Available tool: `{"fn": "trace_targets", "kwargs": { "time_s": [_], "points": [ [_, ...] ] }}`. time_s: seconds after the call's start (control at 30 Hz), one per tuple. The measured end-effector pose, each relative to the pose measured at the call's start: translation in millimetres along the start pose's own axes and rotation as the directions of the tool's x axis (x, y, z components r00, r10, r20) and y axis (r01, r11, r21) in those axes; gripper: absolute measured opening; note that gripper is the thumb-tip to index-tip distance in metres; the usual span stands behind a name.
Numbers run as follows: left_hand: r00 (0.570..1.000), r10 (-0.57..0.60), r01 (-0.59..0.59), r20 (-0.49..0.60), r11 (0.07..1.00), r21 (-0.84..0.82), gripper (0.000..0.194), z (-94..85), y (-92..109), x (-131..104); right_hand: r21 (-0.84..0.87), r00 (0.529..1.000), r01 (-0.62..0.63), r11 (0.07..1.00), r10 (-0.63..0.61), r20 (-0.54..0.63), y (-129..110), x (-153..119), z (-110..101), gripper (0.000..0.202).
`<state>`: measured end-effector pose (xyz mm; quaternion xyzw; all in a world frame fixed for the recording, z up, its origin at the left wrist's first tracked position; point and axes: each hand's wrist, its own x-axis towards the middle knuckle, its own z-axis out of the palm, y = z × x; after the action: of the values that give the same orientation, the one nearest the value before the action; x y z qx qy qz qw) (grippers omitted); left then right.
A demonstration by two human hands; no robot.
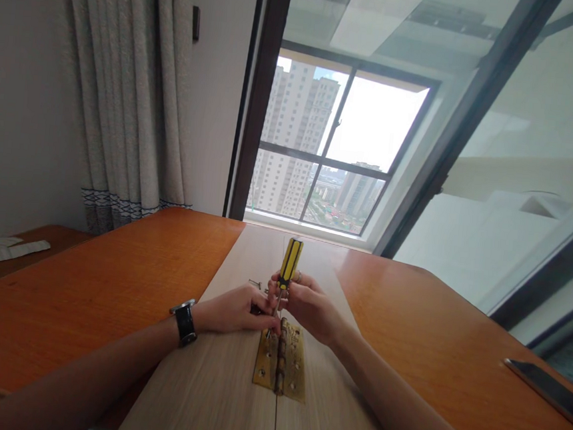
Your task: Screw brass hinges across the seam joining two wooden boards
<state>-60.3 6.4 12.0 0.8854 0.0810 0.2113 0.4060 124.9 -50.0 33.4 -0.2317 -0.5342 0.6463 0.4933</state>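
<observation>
A screwdriver [290, 263] with a yellow and black handle stands nearly upright, slightly tilted, its shaft pointing down. My right hand [314, 306] is closed around the lower handle. Close to the shaft, my left hand [252, 310] has thumb and fingers drawn together low over the hinge; what they pinch is too small to make out. The brass hinge [280, 368] lies open and flat, its knuckle along the seam between two pale wooden boards [221, 383]. Several holes show in its leaves. Small screws [255, 284] lie just beyond my left hand.
Beneath the boards is an orange-brown wooden table [435, 348]. A dark phone-like slab [549, 392] lies near its right edge. At left a grey curtain [121, 93] hangs, and pale strips [2, 250] rest on a brown surface. A window [342, 146] stands beyond the table.
</observation>
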Motion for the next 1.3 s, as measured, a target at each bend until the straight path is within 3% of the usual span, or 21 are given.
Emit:
{"fn": "trace_targets", "kwargs": {
  "time_s": [0.23,0.63,0.93,1.3],
  "points": [
    [0.999,-0.034,0.034,0.007,0.999,-0.011,0.040,0.9,-2,-1,-0.031,0.999,-0.033,0.999,0.034,0.038,-1,0,-2,0.038],
    [0.999,0.010,-0.007,0.037,0.998,-0.062,0.032,-1.2,2,0,-0.147,0.999,0.036,0.988,-0.038,-0.010,0,-1,2,0.044],
    [0.999,-0.042,0.042,0.006,0.998,-0.045,0.035,-1.1,8,-1,-0.028,1.000,0.006,1.000,-0.005,0.018,0,-1,3,0.039],
    [0.998,-0.062,0.062,-0.003,0.997,-0.038,0.032,0.4,6,-3,-0.187,0.997,0.072,0.980,-0.075,-0.007,3,2,4,0.043]
  ]
}}
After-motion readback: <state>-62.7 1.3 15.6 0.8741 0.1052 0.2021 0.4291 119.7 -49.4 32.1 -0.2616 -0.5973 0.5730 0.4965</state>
